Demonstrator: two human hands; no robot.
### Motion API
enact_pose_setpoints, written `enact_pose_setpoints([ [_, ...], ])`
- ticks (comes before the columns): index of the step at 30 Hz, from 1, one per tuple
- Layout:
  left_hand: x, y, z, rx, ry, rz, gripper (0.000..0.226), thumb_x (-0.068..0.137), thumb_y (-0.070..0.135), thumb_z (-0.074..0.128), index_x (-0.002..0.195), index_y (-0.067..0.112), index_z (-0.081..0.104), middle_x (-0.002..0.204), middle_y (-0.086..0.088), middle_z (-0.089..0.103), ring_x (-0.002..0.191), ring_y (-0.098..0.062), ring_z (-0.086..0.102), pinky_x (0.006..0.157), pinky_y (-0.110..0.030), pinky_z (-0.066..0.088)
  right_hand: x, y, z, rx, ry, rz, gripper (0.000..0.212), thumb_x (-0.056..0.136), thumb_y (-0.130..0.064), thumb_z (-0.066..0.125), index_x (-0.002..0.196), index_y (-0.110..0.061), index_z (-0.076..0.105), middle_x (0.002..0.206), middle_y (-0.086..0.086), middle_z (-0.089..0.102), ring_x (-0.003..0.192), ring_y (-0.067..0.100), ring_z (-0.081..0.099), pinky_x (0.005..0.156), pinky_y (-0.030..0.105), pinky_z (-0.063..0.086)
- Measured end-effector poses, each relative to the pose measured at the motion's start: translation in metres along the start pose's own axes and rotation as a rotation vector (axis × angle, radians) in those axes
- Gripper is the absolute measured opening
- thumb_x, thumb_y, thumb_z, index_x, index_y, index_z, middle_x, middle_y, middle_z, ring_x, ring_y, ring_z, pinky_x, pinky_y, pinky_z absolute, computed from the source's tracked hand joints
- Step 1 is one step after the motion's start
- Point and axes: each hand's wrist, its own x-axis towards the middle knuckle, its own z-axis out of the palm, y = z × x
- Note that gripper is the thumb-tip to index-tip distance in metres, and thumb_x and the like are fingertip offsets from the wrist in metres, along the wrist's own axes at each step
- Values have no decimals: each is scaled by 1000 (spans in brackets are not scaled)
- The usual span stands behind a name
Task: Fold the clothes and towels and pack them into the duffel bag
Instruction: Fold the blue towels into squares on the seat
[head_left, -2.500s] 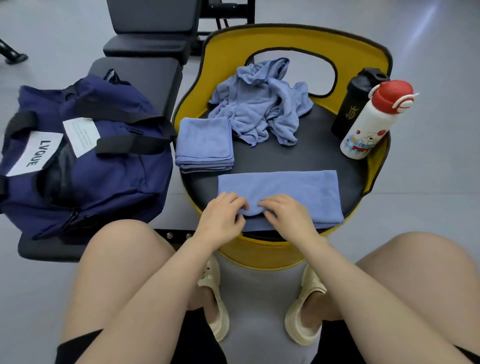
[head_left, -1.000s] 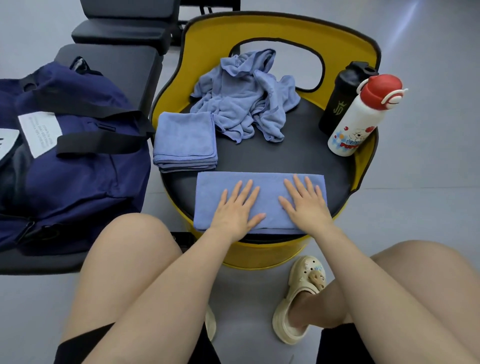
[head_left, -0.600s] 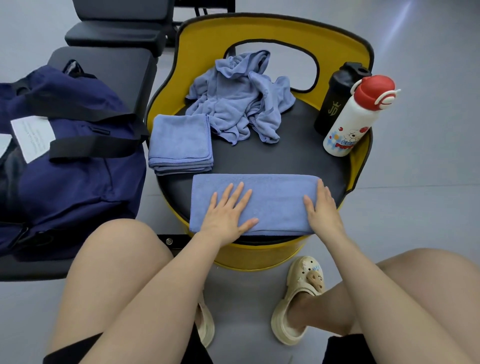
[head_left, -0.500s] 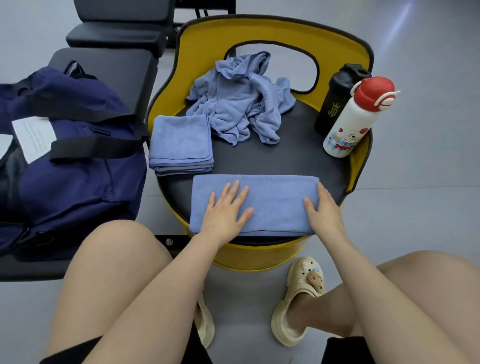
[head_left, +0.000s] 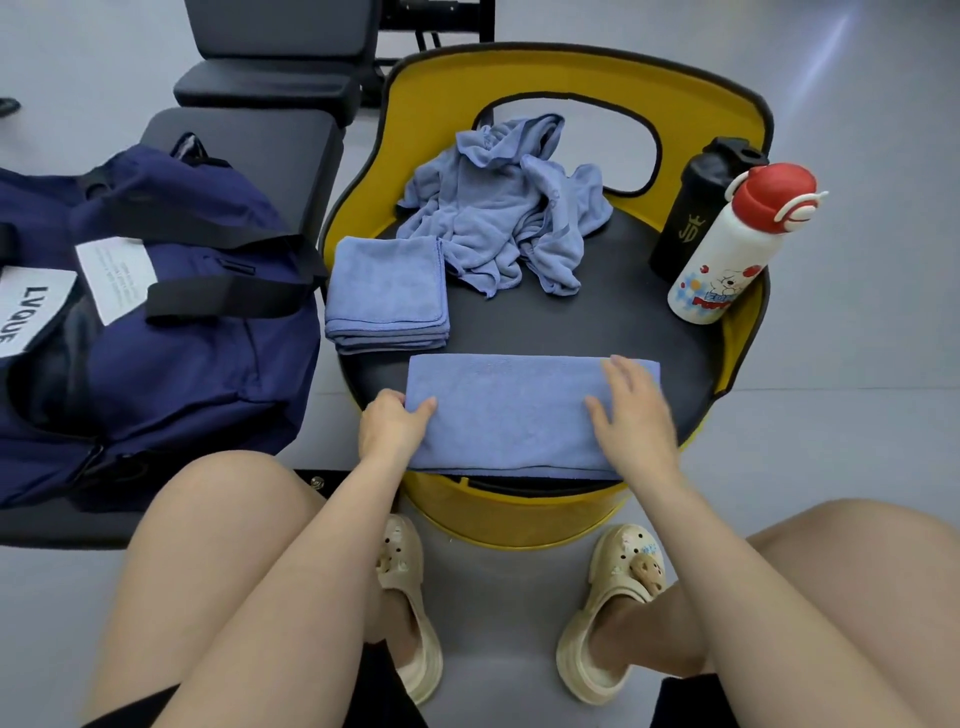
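A long folded blue towel (head_left: 511, 410) lies across the front of the black seat of a yellow chair (head_left: 571, 322). My left hand (head_left: 392, 428) pinches the towel's left end, thumb on top and fingers under the edge. Flat on the towel's right part rests my right hand (head_left: 631, 415), fingers straight. A square stack of folded blue towels (head_left: 387, 291) sits at the seat's left side. Behind it lies a crumpled blue garment (head_left: 504, 208). The navy duffel bag (head_left: 156, 322) stands open on a black bench to the left.
A white bottle with a red cap (head_left: 737, 244) and a black bottle (head_left: 696, 208) stand at the seat's right edge. Black benches (head_left: 270, 78) stand behind the bag. My knees and beige clogs (head_left: 613, 613) are below the chair on the grey floor.
My left hand slid from the towel's middle to its left end and took hold of it. My right hand moved from the right edge inward onto the towel.
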Motion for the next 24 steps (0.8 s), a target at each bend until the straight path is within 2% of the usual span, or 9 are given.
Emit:
enact_pose_setpoints([
  [2,1,-1,-1,3,-43,-12,27,91,38,59,97,11,59,102,-8,63,87,-23,55,71,-31,42,-2,-13,11,-46,-157,-147,55,102,-37,37,151,-19,24,160,1,15,148,21,7,119,37,4],
  [3,1,-1,-2,-15,-56,-15,24,91,37,59,93,13,59,99,-6,62,85,-22,54,71,-31,43,-3,-16,17,-86,-208,-156,56,102,-43,30,153,-24,16,161,-4,6,148,19,-2,119,37,-2],
  [6,0,1,-6,-79,-65,9,19,91,33,58,93,14,56,93,-2,59,86,-21,54,69,-30,41,-4,-17,28,-183,-288,-35,60,100,-52,16,153,-30,1,161,-6,-7,147,19,-13,119,41,-10],
  [11,1,-3,-18,-161,-15,97,21,95,35,49,89,15,49,79,3,52,82,-21,52,65,-30,37,-6,-34,38,-250,-303,-20,61,99,-53,10,153,-28,-6,160,-4,-13,147,22,-16,118,44,-12],
  [17,-5,7,-38,-282,90,230,20,95,32,52,92,13,56,80,3,58,78,-16,55,60,-25,41,-4,-57,50,-249,-294,-59,62,99,-53,8,153,-26,-6,160,-3,-13,146,24,-17,118,46,-11],
  [20,-11,15,-41,-319,118,260,13,94,30,54,93,17,57,77,9,57,77,-12,53,58,-19,39,-3,-67,55,-244,-305,-69,62,100,-53,9,153,-25,-7,160,-2,-13,146,25,-17,118,46,-11],
  [22,-17,22,-38,-342,88,282,7,93,26,57,97,20,58,81,12,57,80,-9,53,61,-17,39,-1,-70,54,-236,-314,-71,62,100,-53,12,153,-24,-4,161,0,-11,147,25,-16,118,46,-11],
  [24,-24,30,-32,-333,37,323,13,91,22,60,103,20,61,90,10,60,85,-7,54,66,-17,39,2,-73,51,-145,-312,-52,60,101,-50,20,154,-22,10,161,2,-1,148,25,-8,118,44,-8],
])
